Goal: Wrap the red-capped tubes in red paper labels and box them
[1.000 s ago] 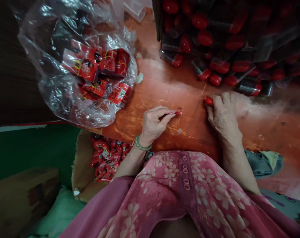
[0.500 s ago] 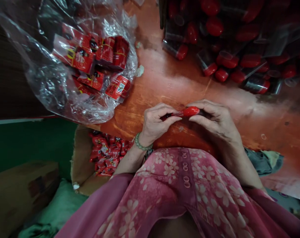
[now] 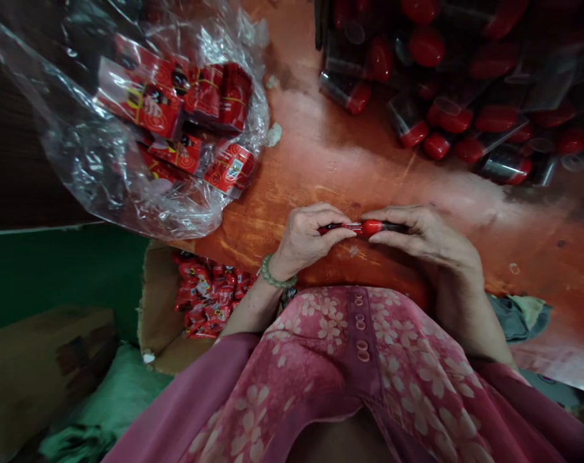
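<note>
My left hand (image 3: 309,235), with a green bead bracelet at its wrist, pinches a small red-and-black printed plastic packet (image 3: 350,226) with a shiny, see-through edge. Facing it, my right hand (image 3: 429,241) is closed round a dark, red-ended container (image 3: 372,227). The red end meets the packet's edge; I cannot tell whether it is inside. Both things are held level, just above the red-brown table (image 3: 316,173). Fingers hide much of the packet and the container's dark part.
At the upper left lies a clear plastic bag (image 3: 186,215) with bundled red printed packets (image 3: 229,168). A heap of red-ended containers (image 3: 427,46) fills the upper right. Below the table edge stands a cardboard box (image 3: 155,308) of filled red packets (image 3: 209,292). A dark cloth (image 3: 516,318) lies right.
The red end has turned from tilted to level, in line with the packet, and shows less of its length. My right hand has shifted slightly down and to the right.
</note>
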The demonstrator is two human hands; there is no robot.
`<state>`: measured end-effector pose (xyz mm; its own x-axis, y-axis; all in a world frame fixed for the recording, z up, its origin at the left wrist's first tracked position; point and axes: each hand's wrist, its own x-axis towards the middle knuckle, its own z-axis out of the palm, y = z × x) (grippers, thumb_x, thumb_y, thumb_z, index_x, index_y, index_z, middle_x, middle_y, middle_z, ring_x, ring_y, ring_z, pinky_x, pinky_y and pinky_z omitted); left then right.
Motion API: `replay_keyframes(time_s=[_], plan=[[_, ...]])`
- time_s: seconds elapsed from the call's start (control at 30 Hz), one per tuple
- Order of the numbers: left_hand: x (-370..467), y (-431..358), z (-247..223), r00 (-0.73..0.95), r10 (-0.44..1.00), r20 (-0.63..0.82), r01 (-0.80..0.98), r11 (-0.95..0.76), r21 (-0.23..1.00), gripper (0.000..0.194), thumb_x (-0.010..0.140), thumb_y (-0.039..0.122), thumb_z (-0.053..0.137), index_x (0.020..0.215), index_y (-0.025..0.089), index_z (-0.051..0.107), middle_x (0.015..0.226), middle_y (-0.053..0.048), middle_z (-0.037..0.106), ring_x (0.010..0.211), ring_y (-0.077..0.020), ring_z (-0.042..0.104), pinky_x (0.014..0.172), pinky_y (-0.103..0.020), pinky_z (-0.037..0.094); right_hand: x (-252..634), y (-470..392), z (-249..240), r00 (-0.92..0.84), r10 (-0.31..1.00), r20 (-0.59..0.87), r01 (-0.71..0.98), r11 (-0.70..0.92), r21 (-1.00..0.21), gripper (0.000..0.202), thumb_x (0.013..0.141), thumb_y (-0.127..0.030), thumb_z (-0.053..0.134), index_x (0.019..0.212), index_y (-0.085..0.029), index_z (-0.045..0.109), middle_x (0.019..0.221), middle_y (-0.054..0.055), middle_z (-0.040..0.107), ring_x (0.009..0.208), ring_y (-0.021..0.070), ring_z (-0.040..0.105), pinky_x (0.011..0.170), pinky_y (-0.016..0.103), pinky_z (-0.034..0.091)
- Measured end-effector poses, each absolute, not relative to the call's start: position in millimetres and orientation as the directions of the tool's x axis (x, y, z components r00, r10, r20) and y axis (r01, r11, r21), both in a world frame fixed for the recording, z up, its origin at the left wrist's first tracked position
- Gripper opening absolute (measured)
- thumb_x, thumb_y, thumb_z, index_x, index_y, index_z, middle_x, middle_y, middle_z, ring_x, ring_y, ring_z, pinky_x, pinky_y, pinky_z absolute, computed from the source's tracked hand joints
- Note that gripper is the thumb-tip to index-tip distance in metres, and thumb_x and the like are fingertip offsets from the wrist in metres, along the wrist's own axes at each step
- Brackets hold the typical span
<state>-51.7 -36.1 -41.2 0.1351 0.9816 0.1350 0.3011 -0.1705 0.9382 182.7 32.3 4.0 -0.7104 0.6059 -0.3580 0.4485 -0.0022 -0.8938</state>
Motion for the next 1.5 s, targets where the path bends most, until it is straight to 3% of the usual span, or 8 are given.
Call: replay_keyframes(time_s=[0.2,0.5,0.7,1.1,1.27,1.5], plan=[[-54.9,-32.5,-40.4,0.124,0.985,0.122,0.249,-0.15,0.957,0.024,0.084,0.043,0.08,0.083,0.019,0.08,0.082,-0.005,0.08,0.07,-0.0118,0.071,0.069,-0.024,0.056,188.4,31.7,11.5,-0.498,0.785,-0.368,0.391,-0.176,-0.904,0.038,0.078,-0.048,0.084,0.109,-0.026,0.082,0.102,0.003,0.082,0.09,0.0231,0.075,0.083,0.036,0.062],[-57.0,-31.0,-40.0,0.124,0.983,0.134,0.21,-0.158,0.965,0.021,0.084,0.04,0.081,0.082,0.018,0.079,0.081,-0.004,0.08,0.07,-0.0116,0.072,0.068,-0.023,0.057,172.2,23.0,-2.6,-0.649,0.704,-0.289,0.295,-0.118,-0.948,0.032,0.089,-0.042,0.076,0.118,-0.028,0.079,0.108,0.002,0.08,0.097,0.0199,0.074,0.09,0.033,0.059],[-55.6,-32.1,-43.0,0.129,0.981,0.148,0.221,-0.174,0.96,0.021,0.087,0.04,0.078,0.082,0.019,0.079,0.081,-0.004,0.08,0.069,-0.0105,0.071,0.067,-0.022,0.056,170.5,25.1,-5.1,-0.722,0.617,-0.314,0.309,-0.12,-0.944,0.037,0.094,-0.042,0.071,0.127,-0.027,0.076,0.113,0.002,0.081,0.102,0.0207,0.075,0.095,0.033,0.057],[-52.9,-32.7,-42.3,0.139,0.98,0.142,0.209,-0.169,0.963,0.017,0.088,0.034,0.077,0.081,0.018,0.079,0.08,-0.004,0.08,0.069,-0.0112,0.072,0.066,-0.022,0.055,169.4,33.3,-5.7,-0.764,0.52,-0.382,0.359,-0.151,-0.921,0.037,0.09,-0.041,0.073,0.126,-0.031,0.077,0.115,-0.001,0.081,0.103,0.0209,0.076,0.096,0.032,0.058],[-52.3,-31.4,-40.6,0.131,0.988,0.087,0.229,-0.115,0.967,0.018,0.088,0.035,0.076,0.08,0.018,0.08,0.081,-0.004,0.08,0.069,-0.012,0.071,0.067,-0.023,0.055,168.7,34.4,-8.5,-0.762,0.512,-0.396,0.35,-0.187,-0.918,0.04,0.088,-0.044,0.076,0.125,-0.028,0.077,0.113,-0.001,0.08,0.097,0.0201,0.074,0.089,0.03,0.057],[-54.4,-22.8,-32.4,0.185,0.979,-0.084,0.276,0.03,0.961,0.027,0.09,0.041,0.072,0.08,0.017,0.081,0.075,-0.005,0.078,0.064,-0.0122,0.066,0.062,-0.024,0.048,168.5,29.9,-9.9,-0.685,0.606,-0.404,0.375,-0.182,-0.909,0.035,0.085,-0.048,0.079,0.106,-0.02,0.076,0.09,0.002,0.076,0.077,0.016,0.065,0.071,0.027,0.05]])
